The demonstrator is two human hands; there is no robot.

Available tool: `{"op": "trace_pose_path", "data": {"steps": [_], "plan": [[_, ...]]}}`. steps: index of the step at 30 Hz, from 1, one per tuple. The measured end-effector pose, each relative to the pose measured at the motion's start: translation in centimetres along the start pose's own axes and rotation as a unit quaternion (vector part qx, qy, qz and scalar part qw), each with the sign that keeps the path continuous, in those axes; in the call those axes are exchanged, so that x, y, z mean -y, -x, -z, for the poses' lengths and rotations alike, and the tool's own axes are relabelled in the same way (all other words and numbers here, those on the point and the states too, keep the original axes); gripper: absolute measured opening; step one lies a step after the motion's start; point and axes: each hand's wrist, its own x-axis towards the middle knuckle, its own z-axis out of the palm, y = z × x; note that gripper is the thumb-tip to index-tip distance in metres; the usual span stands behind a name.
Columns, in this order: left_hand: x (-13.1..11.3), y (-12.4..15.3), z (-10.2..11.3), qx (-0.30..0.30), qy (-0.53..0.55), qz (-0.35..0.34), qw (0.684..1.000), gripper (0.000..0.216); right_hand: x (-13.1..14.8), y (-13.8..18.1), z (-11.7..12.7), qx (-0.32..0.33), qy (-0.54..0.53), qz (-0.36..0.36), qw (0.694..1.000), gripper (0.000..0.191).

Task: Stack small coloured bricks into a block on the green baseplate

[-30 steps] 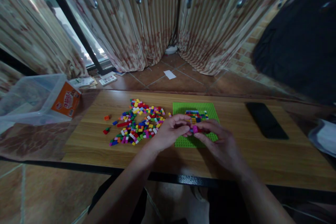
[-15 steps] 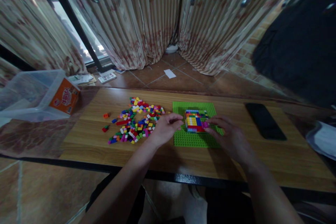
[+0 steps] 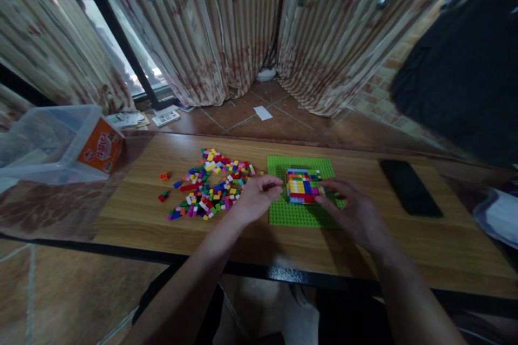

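A low block of many-coloured toy bricks stands on a green studded baseplate. A magenta brick sits in the top right part of that block. My right hand is at the block's right side, thumb and fingers apart, with the thumb tip close to the magenta brick; I cannot tell if it touches. Over the baseplate's left edge, my left hand hovers, its fingers curved and parted from the thumb, holding nothing visible.
Loose toy bricks lie in a heap left of the baseplate. A black phone lies on the wooden table at right. Beyond the table's left end stands a clear plastic bin with an orange label.
My right thumb and fingers have spread apart and let go of the magenta brick, which now lies flush in the block's top. My left hand has hardly moved.
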Motion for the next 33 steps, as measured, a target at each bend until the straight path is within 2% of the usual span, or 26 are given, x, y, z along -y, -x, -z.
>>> {"op": "trace_pose_path", "data": {"steps": [5, 9, 14, 19, 28, 31, 33], "plan": [[0.3, -0.1, 0.0, -0.002, -0.01, -0.006, 1.0, 0.011, 0.4, -0.6, 0.3, -0.034, -0.05, -0.123, 0.991, 0.043], [0.2, 0.0, 0.0, 0.001, -0.019, -0.008, 1.0, 0.01, 0.7, -1.0, -0.7, -0.051, -0.074, -0.197, 0.976, 0.047], [0.3, -0.1, 0.1, 0.004, -0.022, -0.009, 1.0, 0.012, 0.9, -1.1, -1.9, -0.037, -0.092, -0.215, 0.972, 0.049], [0.5, -0.2, 0.2, 0.005, -0.021, -0.007, 1.0, 0.014, 1.0, -1.2, -2.0, -0.041, -0.092, -0.24, 0.965, 0.05], [0.4, 0.0, 0.1, -0.001, 0.001, -0.006, 1.0, 0.011, 0.5, -1.6, -2.4, -0.047, -0.148, -0.245, 0.957, 0.046], [-0.4, 0.1, 1.0, -0.019, 0.003, -0.017, 1.0, 0.009, -0.2, -1.8, -2.4, -0.041, -0.169, -0.255, 0.951, 0.045], [-1.1, 0.2, 2.3, -0.05, 0.016, -0.032, 0.998, 0.011, -0.5, -1.7, -2.3, -0.042, -0.17, -0.267, 0.948, 0.045]]}}
